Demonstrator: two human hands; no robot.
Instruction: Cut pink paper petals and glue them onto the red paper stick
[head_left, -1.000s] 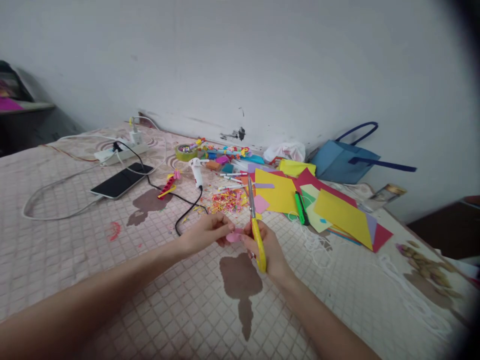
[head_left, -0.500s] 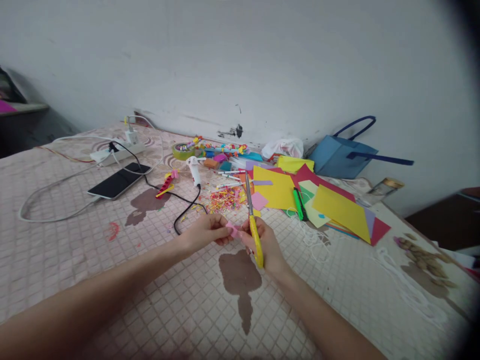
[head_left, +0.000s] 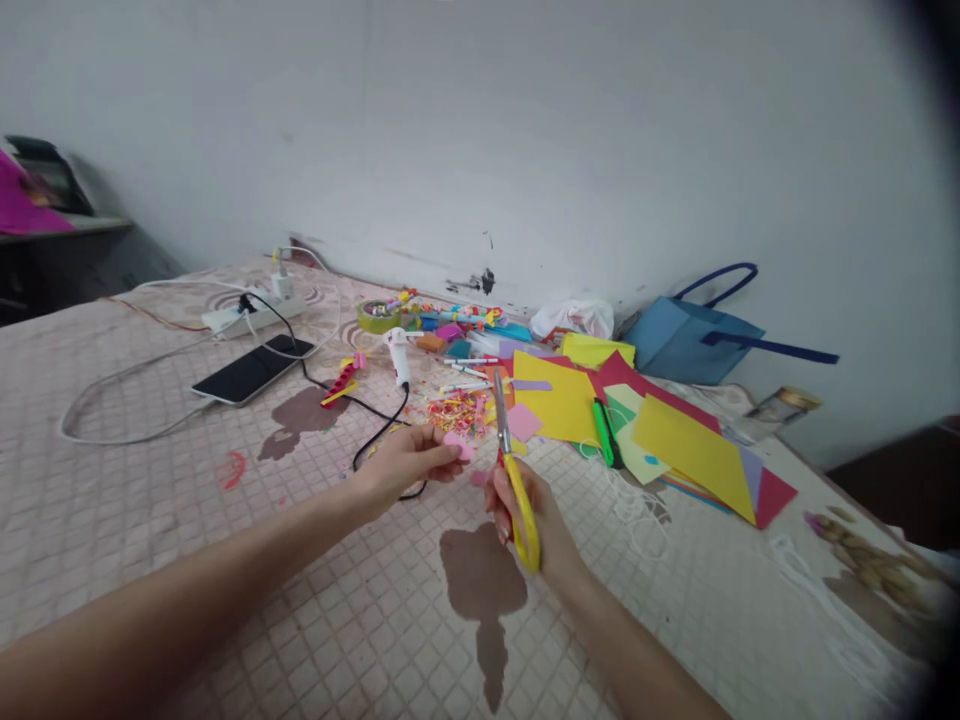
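Observation:
A small pink piece of foam or paper (head_left: 459,447) is pinched between the thumb and fingers of my left hand (head_left: 412,463). My right hand (head_left: 541,515) grips yellow-handled scissors (head_left: 523,505), whose blades point up and away from me and look closed. Another small pink scrap (head_left: 480,479) shows at the right fingertips, apart from the left hand's piece. Just beyond the hands lies a pile of tiny coloured clippings (head_left: 456,412), with a pink square (head_left: 523,421) to its right.
Yellow sheets (head_left: 551,400) and a green cutter (head_left: 606,432) lie to the right, near white string (head_left: 637,505). A white glue gun (head_left: 398,358) with a black cord stands behind. On the left are a phone (head_left: 253,368) and a power strip (head_left: 259,312). A blue bag (head_left: 686,340) rests against the wall.
The hands have come apart: the pink material that spanned both is now two separate pieces, one at each hand. The view has shifted slightly, moving the table's contents right and down.

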